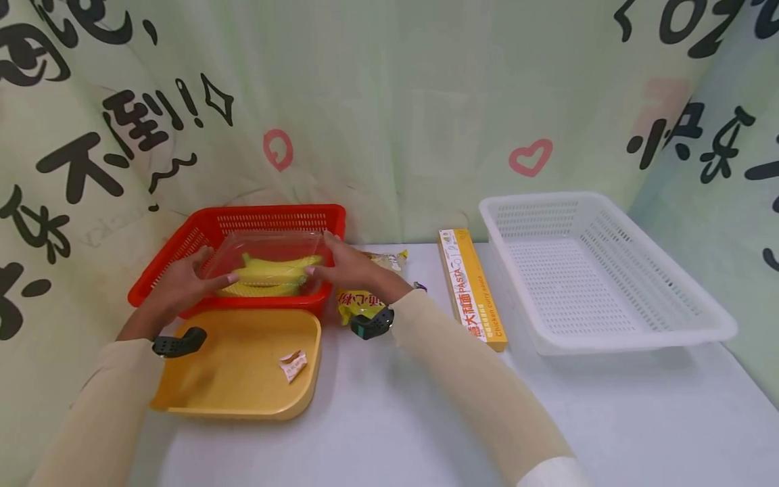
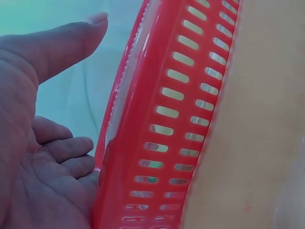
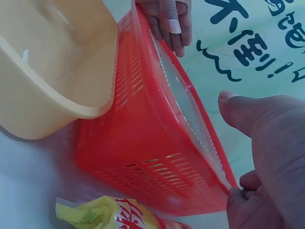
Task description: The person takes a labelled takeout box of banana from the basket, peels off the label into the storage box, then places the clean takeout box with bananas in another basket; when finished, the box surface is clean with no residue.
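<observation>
A red basket [image 1: 237, 304] stands at the back left, holding a clear plastic box [image 1: 276, 243] with yellow banana-like pieces [image 1: 276, 270] inside. My left hand [image 1: 189, 277] is over the basket's left side, thumb pointing inward at the box. At the box's right side is my right hand [image 1: 349, 264], its thumb also stretched inward. In the left wrist view, the thumb stands apart from loosely bent fingers [image 2: 71, 148] beside the red rim. The right wrist view shows that thumb spread too, fingers right at the basket's corner and partly hidden.
A yellow tray [image 1: 237, 365] with a small wrapped sweet [image 1: 294, 366] sits in front of the basket. To the right are a yellow snack bag [image 1: 356, 301], partly behind my right arm, an orange-and-white pasta box [image 1: 471, 291] and a white basket [image 1: 615, 338]. A printed curtain [image 1: 395, 122] hangs behind.
</observation>
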{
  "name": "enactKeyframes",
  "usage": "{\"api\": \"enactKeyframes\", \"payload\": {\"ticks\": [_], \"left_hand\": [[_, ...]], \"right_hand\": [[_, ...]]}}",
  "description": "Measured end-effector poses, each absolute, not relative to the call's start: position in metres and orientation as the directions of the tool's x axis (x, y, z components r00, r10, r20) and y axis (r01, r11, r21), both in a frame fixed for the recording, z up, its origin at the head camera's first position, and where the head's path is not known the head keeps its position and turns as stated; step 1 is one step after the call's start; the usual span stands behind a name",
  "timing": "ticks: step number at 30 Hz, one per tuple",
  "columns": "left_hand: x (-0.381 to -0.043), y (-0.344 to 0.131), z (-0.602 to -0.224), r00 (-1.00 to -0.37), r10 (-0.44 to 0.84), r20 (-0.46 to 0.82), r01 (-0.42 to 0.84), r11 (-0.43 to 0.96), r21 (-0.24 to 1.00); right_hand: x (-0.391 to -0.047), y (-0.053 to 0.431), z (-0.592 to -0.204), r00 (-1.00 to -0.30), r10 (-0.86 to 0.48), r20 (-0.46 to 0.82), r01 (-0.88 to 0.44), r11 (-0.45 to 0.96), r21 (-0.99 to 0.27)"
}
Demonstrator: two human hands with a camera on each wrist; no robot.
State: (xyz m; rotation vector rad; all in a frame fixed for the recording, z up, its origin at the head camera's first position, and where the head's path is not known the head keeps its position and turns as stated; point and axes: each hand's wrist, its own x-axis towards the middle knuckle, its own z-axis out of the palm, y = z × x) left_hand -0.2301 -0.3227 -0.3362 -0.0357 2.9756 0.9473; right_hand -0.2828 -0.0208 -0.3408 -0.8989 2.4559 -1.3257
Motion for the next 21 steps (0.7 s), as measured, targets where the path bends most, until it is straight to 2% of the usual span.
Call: {"api": "enactKeyframes", "payload": {"ticks": [6, 10, 13, 21], "left_hand": [[-0.229, -0.325, -0.335, -0.999, -0.03, -0.033, -0.043, 0.836, 0.548], [-0.229, -0.326, -0.337, -0.999, -0.037, -0.009, -0.036, 0.828, 0.56], [-0.228, -0.326, -0.339, -0.999, -0.036, 0.006, -0.027, 0.821, 0.57], [-0.226, -0.319, -0.33, -1.0, 0.028, 0.006, 0.026, 0.828, 0.561]], "right_hand": [[-0.287, -0.007, -0.341, -0.843, -0.533, 0.074, -0.367, 0.467, -0.804], [-0.291, 0.008, -0.342, -0.86, -0.506, 0.068, -0.343, 0.475, -0.81], [-0.293, 0.019, -0.342, -0.876, -0.48, 0.041, -0.328, 0.533, -0.78], [-0.299, 0.05, -0.334, -0.87, -0.492, 0.046, -0.369, 0.585, -0.723]]}}
